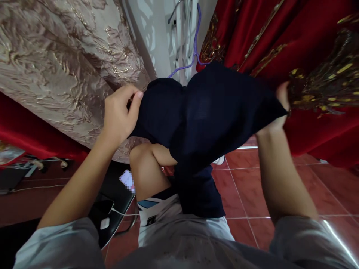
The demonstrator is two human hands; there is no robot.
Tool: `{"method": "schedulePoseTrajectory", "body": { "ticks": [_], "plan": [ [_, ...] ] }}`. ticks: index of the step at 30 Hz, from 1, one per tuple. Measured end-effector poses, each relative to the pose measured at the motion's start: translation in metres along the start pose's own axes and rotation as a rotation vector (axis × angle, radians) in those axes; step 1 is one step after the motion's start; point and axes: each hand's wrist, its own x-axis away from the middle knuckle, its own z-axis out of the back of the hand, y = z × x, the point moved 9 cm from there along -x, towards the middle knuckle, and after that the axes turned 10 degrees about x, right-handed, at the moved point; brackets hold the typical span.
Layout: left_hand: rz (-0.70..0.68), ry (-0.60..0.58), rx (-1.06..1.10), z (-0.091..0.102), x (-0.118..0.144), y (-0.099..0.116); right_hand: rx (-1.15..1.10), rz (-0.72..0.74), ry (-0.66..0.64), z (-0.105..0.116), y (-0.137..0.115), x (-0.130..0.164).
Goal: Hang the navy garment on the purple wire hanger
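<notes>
A dark navy garment [202,112] is stretched between my two hands, and its lower part hangs over my lap. At its left edge my left hand [122,110] is closed, with thumb and forefinger pinching the cloth. My right hand [279,112] has hold of the right end; its thumb points up, slightly blurred, while the cloth hides most of its fingers. Just behind the upper edge of the garment is a purple hanger [195,48]. The hanger's lower arms pass out of sight behind the fabric, so I cannot tell whether the garment touches them.
Beige embossed fabric [70,67] hangs at the left, and red curtains [258,33] with gold trim hang at the right. On a black seat [117,201] beside my leg lie a lit phone [126,179], a white charging case [104,223] and a cable. Red tiles [244,190] cover the floor.
</notes>
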Motion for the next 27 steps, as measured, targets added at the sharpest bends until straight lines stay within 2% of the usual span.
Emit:
{"method": "schedulePoseTrajectory", "body": {
  "ticks": [2, 4, 7, 11, 14, 19, 22, 24, 27],
  "plan": [
    [0.041, 0.016, 0.026, 0.0, 0.0, 0.0, 0.076, 0.055, -0.04, 0.005, -0.019, -0.004],
    [0.062, 0.019, 0.056, -0.004, -0.004, 0.001, 0.145, 0.054, -0.026, 0.011, -0.031, -0.007],
    [0.032, 0.025, 0.076, -0.01, -0.014, 0.009, 0.137, 0.022, 0.025, 0.015, -0.034, -0.008],
    [-0.052, -0.006, 0.074, -0.014, -0.021, 0.03, 0.118, 0.103, 0.142, 0.022, -0.035, -0.01],
    [-0.07, -0.023, 0.075, -0.01, -0.021, 0.038, 0.079, 0.157, 0.221, 0.025, -0.038, -0.012],
    [-0.117, -0.007, 0.02, 0.004, -0.015, 0.034, 0.132, 0.117, 0.206, 0.004, -0.04, -0.015],
    [-0.127, 0.047, -0.017, 0.013, -0.017, 0.028, 0.119, 0.101, 0.179, -0.01, -0.042, -0.017],
    [-0.148, 0.108, -0.041, 0.018, -0.019, 0.031, 0.086, 0.144, 0.196, -0.012, -0.047, -0.016],
    [-0.209, 0.208, -0.015, 0.024, -0.016, 0.046, 0.054, 0.292, 0.252, -0.011, -0.06, 0.0]
  ]
}}
